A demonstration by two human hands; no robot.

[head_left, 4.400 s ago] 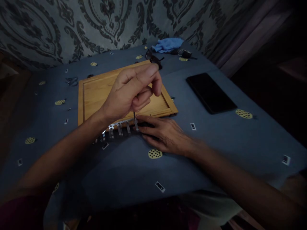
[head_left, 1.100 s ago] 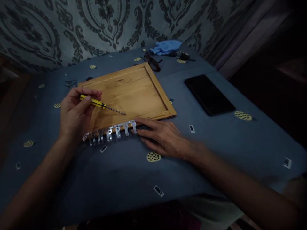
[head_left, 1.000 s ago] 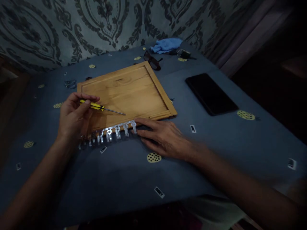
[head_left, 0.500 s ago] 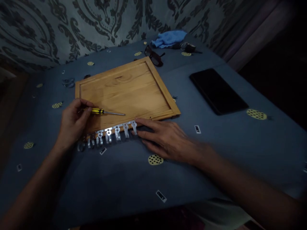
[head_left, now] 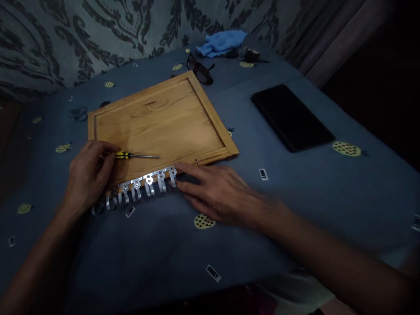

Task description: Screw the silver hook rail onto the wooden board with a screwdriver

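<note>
My left hand (head_left: 90,173) is closed round the yellow-and-black handle of a screwdriver (head_left: 123,155), over the left front of a framed wooden panel (head_left: 160,111). The screwdriver's thin metal shaft points right, above the panel. A shiny metal hook rail (head_left: 149,177) lies along the panel's front edge, its curved hooks hanging past that edge. At the rail's right end my right hand (head_left: 218,190) grips it, with the index finger on top by the last hook. My left hand hides the panel's left front corner.
Behind the panel lie dark glasses (head_left: 203,74), a blue cloth (head_left: 221,43) and a small dark object like keys (head_left: 251,54). A black tablet-like slab (head_left: 292,118) rests to the right. Grey scissor-like handles (head_left: 78,114) sit left. A patterned blue cloth covers the table (head_left: 147,253).
The camera view has shifted, so everything appears further left. Both hands keep nearly the same hold on the screwdriver and the hook rail.
</note>
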